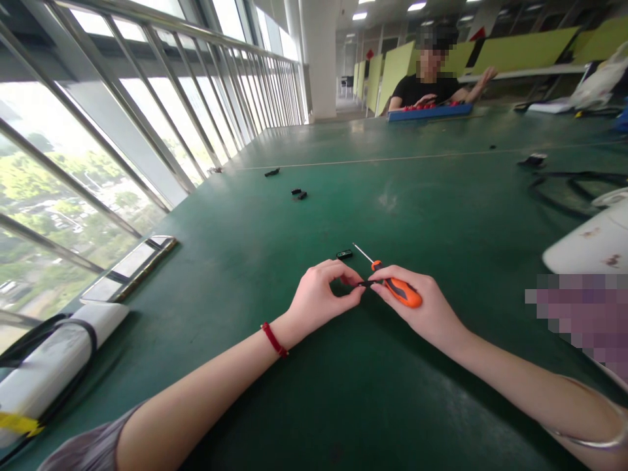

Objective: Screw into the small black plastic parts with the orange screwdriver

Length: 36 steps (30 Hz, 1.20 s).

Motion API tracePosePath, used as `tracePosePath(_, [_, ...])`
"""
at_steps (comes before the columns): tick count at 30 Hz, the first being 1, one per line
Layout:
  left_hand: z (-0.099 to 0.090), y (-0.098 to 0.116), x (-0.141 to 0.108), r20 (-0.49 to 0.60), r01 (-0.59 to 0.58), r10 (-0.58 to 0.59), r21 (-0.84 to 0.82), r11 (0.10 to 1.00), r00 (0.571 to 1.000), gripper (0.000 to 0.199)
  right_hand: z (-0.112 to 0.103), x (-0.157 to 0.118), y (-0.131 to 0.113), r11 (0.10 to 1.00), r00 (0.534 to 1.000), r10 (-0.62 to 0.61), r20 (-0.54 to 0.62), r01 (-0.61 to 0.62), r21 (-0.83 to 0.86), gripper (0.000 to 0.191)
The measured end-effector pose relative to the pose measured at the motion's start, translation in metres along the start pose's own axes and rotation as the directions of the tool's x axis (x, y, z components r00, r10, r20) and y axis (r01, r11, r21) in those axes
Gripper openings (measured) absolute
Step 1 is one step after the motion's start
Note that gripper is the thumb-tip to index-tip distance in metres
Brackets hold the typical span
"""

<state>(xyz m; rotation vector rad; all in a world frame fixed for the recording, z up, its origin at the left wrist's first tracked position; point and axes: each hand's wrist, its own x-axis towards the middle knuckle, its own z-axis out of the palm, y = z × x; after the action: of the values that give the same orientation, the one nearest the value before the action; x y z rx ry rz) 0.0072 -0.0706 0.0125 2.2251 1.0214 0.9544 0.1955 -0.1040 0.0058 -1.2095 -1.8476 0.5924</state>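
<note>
Near the middle of the head view, a small black part (367, 283) is pinched between my two hands. The fingertips of my left hand (330, 288) close on its left end. My right hand (417, 301) holds its right end with thumb and finger, and also keeps an orange and black screwdriver (403, 292) against the palm. The screwdriver's thin metal shaft points up and left, away from the black part. Just beyond my fingers, a small black rectangular piece (344, 254) lies on the green table (235, 261).
Farther back lie small black pieces (299, 194) and another black piece (272, 172). A white power strip (63, 353) with black cable is at left, beside a railing. At right are a white object (593, 239) and cables. Across the table, a person sits behind a blue tray (432, 113).
</note>
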Motion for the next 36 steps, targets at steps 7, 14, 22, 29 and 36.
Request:
tracePosePath(7, [0.001, -0.001, 0.0, -0.002, -0.005, 0.005, -0.012, 1.0, 1.0, 0.007, 0.0, 0.0, 0.0, 1.0, 1.0, 0.026, 0.011, -0.026, 0.015, 0.011])
tracePosePath(14, [0.0, -0.001, 0.0, 0.008, 0.001, -0.001, -0.031, 1.0, 1.0, 0.008, 0.0, 0.0, 0.001, 0.999, 0.999, 0.039, 0.02, -0.039, 0.031, 0.012])
tracePosePath(22, [-0.003, -0.003, 0.003, -0.026, -0.002, 0.0, -0.058, 0.998, 1.0, 0.007, 0.0, -0.001, -0.002, 0.991, 0.99, 0.125, -0.06, -0.122, 0.05, 0.02])
tracePosePath(29, [-0.005, -0.022, 0.018, -0.144, 0.081, -0.049, 0.224, 0.971, 0.988, 0.008, 0.0, 0.0, -0.003, 0.956, 0.961, 0.267, -0.071, -0.256, 0.14, 0.026])
tracePosePath(36, [-0.002, -0.03, 0.031, -0.103, 0.144, -0.119, 0.284, 0.948, 0.988, 0.01, 0.001, 0.002, -0.003, 0.951, 0.959, 0.278, -0.061, -0.266, 0.159, 0.026])
